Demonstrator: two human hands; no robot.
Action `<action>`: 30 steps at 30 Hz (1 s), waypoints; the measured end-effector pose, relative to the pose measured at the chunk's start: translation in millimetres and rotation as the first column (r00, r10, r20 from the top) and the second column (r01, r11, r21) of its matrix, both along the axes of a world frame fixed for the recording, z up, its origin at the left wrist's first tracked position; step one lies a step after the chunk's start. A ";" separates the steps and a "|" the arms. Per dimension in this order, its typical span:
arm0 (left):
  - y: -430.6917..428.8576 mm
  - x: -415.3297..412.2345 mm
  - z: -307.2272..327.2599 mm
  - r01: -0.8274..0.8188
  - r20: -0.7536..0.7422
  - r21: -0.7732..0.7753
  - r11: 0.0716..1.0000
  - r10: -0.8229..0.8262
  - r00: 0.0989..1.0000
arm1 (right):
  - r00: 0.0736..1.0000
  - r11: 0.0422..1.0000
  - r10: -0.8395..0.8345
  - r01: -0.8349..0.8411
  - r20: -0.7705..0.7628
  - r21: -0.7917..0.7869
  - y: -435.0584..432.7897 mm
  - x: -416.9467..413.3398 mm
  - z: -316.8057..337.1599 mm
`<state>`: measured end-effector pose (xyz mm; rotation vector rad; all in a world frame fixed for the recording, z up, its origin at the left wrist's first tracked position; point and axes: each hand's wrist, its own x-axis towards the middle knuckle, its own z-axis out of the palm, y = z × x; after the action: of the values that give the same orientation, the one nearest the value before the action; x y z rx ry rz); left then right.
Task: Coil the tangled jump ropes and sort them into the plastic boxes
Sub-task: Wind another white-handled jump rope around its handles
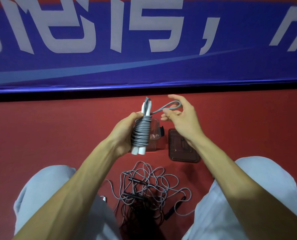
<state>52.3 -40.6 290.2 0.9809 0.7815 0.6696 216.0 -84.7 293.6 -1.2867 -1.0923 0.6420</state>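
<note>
A blue banner with white lettering [144, 70] is seen behind a red floor mat [49, 127]. A tangled heap of thin grey and black jump ropes [149, 186] is spread on the mat between the knees. Beyond the heap, a dark brown rectangular lid [179, 151] is laid flat just beside a clear plastic box [154, 135]. A thick grey rope wound around 2 white handles [140, 135] is gripped upright in the left hand [122, 134], with the fingers curled behind the coil. Its free loop [170, 105] is pinched by the loosely curled fingers of the right hand [180, 118].
</note>
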 end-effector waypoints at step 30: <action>-10.2 6.1 -2.0 -0.056 -0.075 -0.065 0.996 0.052 0.996 | 0.772 0.937 -0.336 0.219 0.540 0.271 -1.1 -9.8 -3.2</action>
<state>58.4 -50.8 288.2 0.9303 0.8924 0.6529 206.3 -85.7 290.5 -1.4772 -1.3759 -0.1104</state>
